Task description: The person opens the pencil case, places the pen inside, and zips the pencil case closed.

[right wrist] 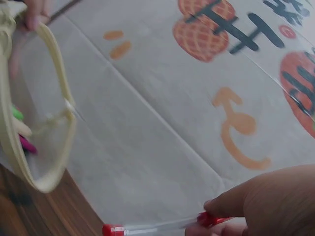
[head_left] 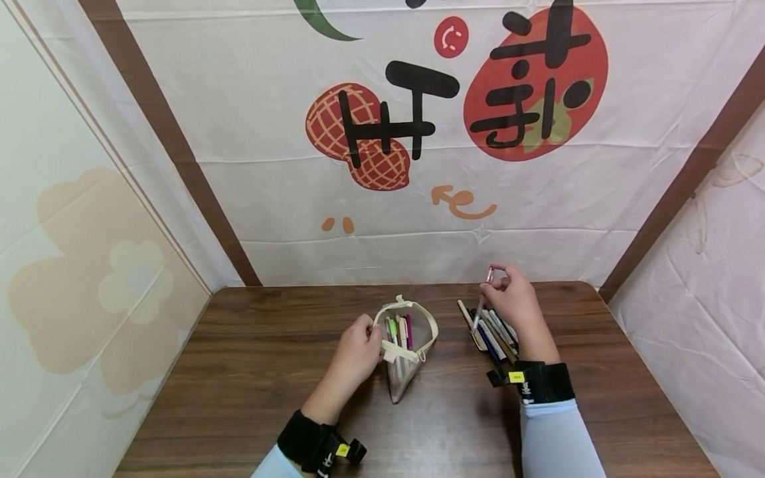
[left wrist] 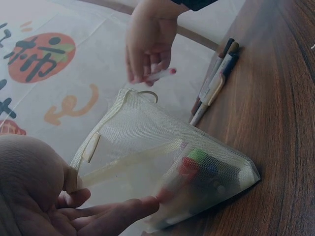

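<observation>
A cream mesh pencil pouch (head_left: 406, 372) stands with its zipped mouth spread wide, several pens (head_left: 400, 332) inside. My left hand (head_left: 356, 348) pinches the pouch's rim at its left side; in the left wrist view its fingers lie along the mesh. To the right, my right hand (head_left: 510, 299) holds a clear pen with red ends (right wrist: 157, 229) between thumb and fingers. That pen is raised above a group of pens (head_left: 496, 332) lying side by side on the table, apart from the pouch.
The brown wooden table (head_left: 239, 398) ends at a white printed cloth (head_left: 269, 219) behind it. Cloth walls also rise at the left and right. Both wrists wear black straps with small cameras.
</observation>
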Demonstrator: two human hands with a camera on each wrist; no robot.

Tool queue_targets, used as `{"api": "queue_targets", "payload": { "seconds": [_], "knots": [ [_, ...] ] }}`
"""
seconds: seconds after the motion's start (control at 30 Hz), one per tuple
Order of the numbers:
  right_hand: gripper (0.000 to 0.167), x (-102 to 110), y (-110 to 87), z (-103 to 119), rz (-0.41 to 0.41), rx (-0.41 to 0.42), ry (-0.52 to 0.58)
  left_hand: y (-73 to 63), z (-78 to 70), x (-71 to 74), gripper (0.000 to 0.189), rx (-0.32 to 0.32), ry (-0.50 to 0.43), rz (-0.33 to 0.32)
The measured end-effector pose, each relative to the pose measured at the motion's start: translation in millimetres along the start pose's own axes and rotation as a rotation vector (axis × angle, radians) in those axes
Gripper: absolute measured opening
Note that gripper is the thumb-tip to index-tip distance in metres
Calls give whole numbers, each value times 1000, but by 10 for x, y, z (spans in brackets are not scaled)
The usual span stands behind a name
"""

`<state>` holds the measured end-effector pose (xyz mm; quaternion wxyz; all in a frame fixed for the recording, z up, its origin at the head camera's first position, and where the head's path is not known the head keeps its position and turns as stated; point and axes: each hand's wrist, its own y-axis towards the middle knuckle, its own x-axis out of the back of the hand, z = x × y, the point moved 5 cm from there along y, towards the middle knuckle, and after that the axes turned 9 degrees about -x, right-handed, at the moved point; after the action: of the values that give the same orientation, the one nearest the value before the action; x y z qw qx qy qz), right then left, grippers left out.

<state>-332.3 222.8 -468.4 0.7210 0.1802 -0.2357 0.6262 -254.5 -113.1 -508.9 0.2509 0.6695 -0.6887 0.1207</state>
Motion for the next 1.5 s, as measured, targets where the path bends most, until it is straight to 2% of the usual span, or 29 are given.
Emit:
{"api": "queue_targets", "payload": {
  "seconds": [0.3, 0.43, 0.53, 0.8, 0.93, 1.03, 1.17, 1.37, 1.5],
  "knots": [
    [55, -518, -45, 204, 54, -14, 265, 3, 10, -10, 21, 0, -6, -4],
    [52, -778, -103, 302, 135, 0, 360, 8, 24, -8, 21, -1, -2, -8],
    [48, -952, -165, 342, 208, -5, 346, 7, 30, -10, 21, 2, -15, -4],
    [31, -1251, -317, 396, 405, 41, 208, 7, 25, -14, 21, 4, -19, -3],
    [32, -1362, -347, 388, 494, 48, 169, 9, 25, -8, 21, 14, -4, -2],
    [34, -1402, -368, 400, 527, 72, 109, 12, 31, -5, 22, 12, -2, -8],
    [31, -1353, -370, 413, 510, 102, 42, 15, 33, -4, 22, 0, -7, -19],
    [30, -1123, -286, 347, 433, 102, -4, 10, 28, -10, 22, 0, -15, -16],
    [31, -946, -203, 273, 394, 70, -7, 6, 27, -8, 22, 5, -18, -10]
  ]
}}
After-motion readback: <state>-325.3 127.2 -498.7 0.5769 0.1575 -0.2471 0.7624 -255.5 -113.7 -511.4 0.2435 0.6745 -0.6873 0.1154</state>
